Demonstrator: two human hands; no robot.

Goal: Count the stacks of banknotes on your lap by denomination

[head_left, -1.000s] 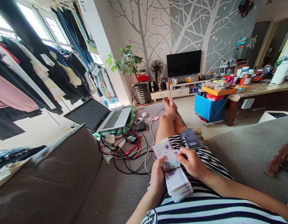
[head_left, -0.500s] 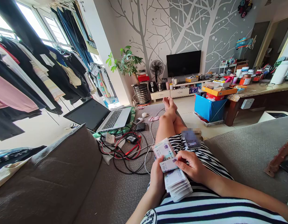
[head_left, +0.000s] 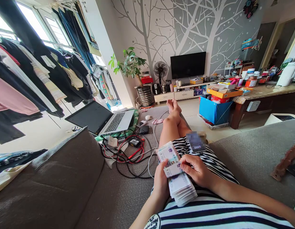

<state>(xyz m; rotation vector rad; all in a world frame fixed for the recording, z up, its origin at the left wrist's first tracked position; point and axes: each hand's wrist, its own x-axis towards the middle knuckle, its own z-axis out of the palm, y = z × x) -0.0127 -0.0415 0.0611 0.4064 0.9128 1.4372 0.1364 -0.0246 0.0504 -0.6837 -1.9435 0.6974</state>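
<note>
A stack of banknotes (head_left: 167,152) lies over my lap, held in my left hand (head_left: 161,179), whose thumb presses on the notes' left side. One note is bent over across the stack, and my right hand (head_left: 196,168) pinches its right edge between thumb and fingers. Below, the near ends of several notes (head_left: 183,190) hang down fanned out in steps. A phone (head_left: 197,145), partly blurred out, rests on the striped cloth over my thighs, just beyond my right hand.
I sit on a grey sofa (head_left: 128,197) with legs stretched out. To the left lie tangled cables (head_left: 135,159) and an open laptop (head_left: 116,122). A blue box (head_left: 214,111) stands by a cluttered table (head_left: 273,92) at right. Clothes (head_left: 54,73) hang at far left.
The bent-over note has shifted slightly towards me, and more of the printed number on the note beneath it shows. Both hands stay in nearly the same place.
</note>
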